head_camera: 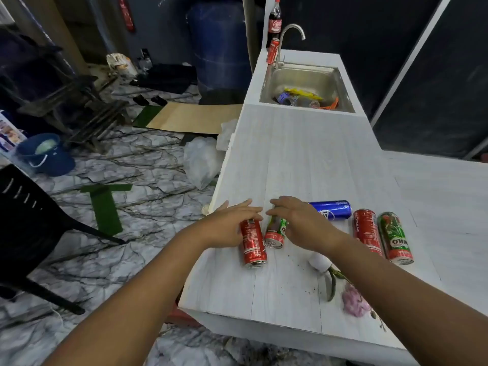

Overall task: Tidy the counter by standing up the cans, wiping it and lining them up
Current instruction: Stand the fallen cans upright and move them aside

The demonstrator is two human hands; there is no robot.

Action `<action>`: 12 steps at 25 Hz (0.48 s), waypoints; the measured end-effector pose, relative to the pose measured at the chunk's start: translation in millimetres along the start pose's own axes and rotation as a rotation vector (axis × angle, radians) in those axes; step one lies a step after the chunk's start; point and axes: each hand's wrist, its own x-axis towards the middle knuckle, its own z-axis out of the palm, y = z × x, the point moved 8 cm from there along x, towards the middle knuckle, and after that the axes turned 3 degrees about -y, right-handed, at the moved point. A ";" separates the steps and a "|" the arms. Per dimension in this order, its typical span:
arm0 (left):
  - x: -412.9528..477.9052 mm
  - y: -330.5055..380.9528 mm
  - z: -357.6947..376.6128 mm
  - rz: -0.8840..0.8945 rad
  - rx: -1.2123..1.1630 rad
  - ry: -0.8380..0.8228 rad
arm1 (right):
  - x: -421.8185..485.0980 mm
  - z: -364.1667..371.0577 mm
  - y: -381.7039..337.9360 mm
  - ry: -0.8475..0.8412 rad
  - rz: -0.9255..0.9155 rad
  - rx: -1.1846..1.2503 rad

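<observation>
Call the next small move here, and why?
Probably curl the left hand round the red can beneath it and tip it upright. Both hands lie flat over fallen cans, the right hand over a green can, gripping neither, so nothing is standing yet.

Left of the left hand (232, 220), the floor (148, 159) is grey marble-patterned sheet with dark veins. A black chair (29, 233) stands on it close by, and a flat sheet of cardboard (195, 114) lies farther off. Beyond it, a blue barrel (219, 48) stands before a dark wall (163, 27). Ahead of the right hand (295, 220), a steel sink (306, 77) with a curved tap (281, 46) is set into the white worktop (303, 154). Dark panels (343, 43) rise behind it.
</observation>
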 end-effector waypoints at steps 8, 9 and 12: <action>7.2 -19.1 5.9 0.012 0.125 -0.015 | 14.4 20.0 11.1 -0.136 -0.108 -0.087; 5.8 -21.6 5.5 0.011 0.144 -0.004 | 14.9 18.8 10.7 -0.131 -0.121 -0.102; 0.4 -27.1 5.3 0.007 0.160 0.014 | 14.7 16.5 6.8 -0.114 -0.143 -0.096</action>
